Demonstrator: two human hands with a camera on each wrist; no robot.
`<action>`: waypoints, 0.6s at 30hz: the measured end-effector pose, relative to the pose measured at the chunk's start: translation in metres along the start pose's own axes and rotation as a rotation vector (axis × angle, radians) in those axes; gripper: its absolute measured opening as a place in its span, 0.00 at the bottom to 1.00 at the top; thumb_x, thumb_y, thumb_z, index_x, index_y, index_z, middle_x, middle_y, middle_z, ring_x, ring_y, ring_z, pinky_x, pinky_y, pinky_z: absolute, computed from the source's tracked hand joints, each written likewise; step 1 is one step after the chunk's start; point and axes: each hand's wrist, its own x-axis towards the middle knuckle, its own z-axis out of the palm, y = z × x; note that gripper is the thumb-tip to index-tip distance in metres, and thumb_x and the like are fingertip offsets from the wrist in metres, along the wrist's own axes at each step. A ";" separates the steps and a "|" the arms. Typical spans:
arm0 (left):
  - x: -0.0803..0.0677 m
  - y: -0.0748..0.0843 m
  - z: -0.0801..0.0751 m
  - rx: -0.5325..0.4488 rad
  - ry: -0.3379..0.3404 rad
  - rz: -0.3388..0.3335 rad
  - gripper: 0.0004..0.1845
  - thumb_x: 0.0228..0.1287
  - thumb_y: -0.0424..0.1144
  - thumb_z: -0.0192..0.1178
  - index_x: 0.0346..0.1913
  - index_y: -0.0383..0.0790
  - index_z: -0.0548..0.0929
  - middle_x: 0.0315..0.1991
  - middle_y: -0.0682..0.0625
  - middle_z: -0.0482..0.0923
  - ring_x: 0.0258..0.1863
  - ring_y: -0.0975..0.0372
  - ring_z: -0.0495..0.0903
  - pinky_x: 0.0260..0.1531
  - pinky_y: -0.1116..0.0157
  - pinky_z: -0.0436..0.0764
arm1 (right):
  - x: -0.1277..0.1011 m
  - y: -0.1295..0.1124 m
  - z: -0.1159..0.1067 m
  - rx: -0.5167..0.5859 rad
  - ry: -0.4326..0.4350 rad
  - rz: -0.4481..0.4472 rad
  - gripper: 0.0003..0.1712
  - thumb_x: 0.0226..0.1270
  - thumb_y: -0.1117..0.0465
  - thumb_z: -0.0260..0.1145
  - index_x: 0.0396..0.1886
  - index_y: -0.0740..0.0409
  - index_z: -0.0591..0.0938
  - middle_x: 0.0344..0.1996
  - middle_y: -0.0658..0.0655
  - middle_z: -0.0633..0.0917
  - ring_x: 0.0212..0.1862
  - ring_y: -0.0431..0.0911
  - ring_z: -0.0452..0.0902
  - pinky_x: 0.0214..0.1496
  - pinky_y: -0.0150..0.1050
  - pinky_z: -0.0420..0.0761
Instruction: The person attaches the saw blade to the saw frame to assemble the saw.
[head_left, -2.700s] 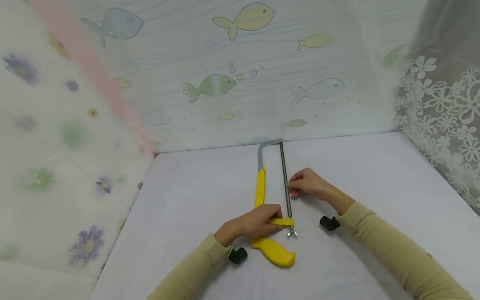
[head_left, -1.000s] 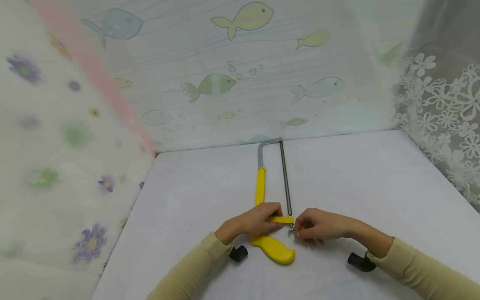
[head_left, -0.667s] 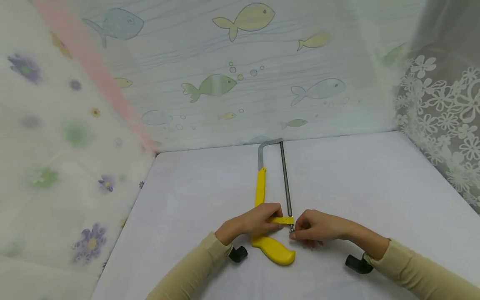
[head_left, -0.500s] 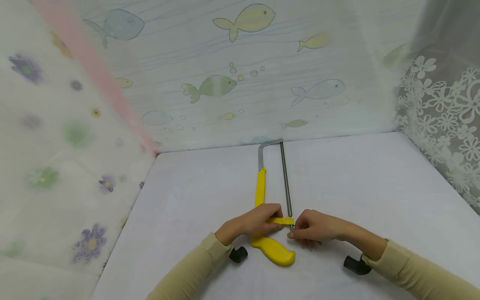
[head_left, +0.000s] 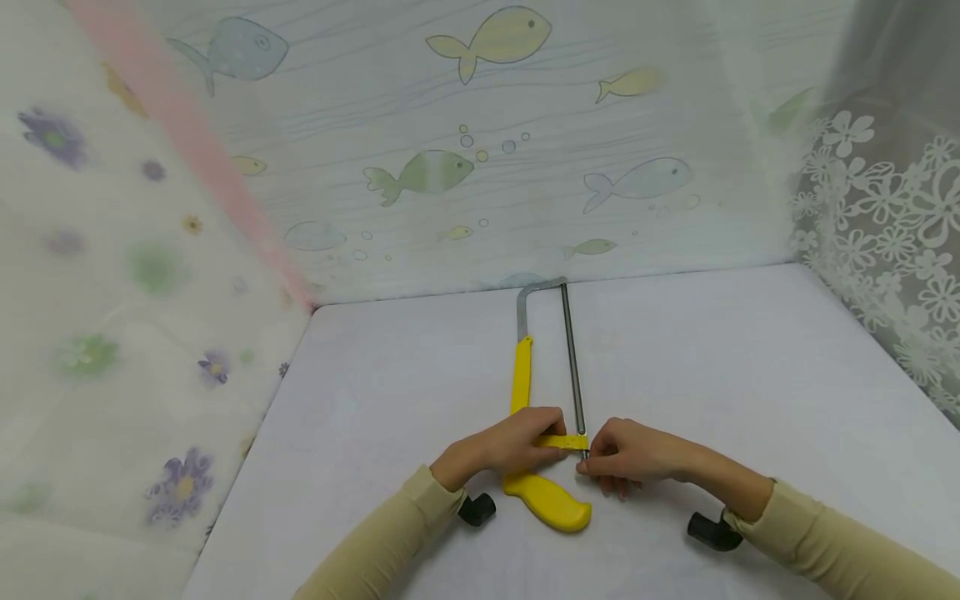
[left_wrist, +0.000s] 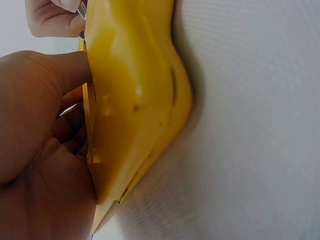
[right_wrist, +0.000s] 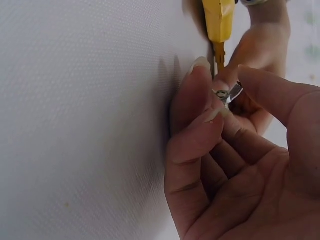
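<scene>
Head view: hacksaw lies flat on the white table, lower centre of frame; left hand grips its yellow frame, right hand just right of it. Left wrist view: left hand curled round the hacksaw's handle. Right wrist view: right hand's fingertips pinch the metal wing nut, upper right.

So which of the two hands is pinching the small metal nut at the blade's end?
The right hand: its fingertips pinch the small metal wing nut. The left hand grips the yellow hacksaw by its frame instead.
</scene>
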 end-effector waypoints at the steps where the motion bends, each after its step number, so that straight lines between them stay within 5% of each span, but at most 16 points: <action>1: 0.000 0.000 0.000 0.002 0.000 0.000 0.07 0.74 0.41 0.63 0.46 0.46 0.76 0.41 0.59 0.77 0.38 0.69 0.73 0.42 0.75 0.75 | 0.000 0.000 0.000 0.001 0.001 0.003 0.20 0.75 0.53 0.65 0.24 0.62 0.85 0.18 0.56 0.83 0.18 0.43 0.72 0.18 0.31 0.68; 18: 0.000 0.001 0.000 0.001 0.003 -0.016 0.07 0.73 0.41 0.64 0.46 0.45 0.76 0.40 0.59 0.78 0.38 0.69 0.73 0.42 0.74 0.75 | -0.005 0.002 -0.006 -0.017 0.022 0.008 0.08 0.73 0.59 0.66 0.36 0.59 0.84 0.21 0.55 0.83 0.20 0.43 0.72 0.20 0.33 0.71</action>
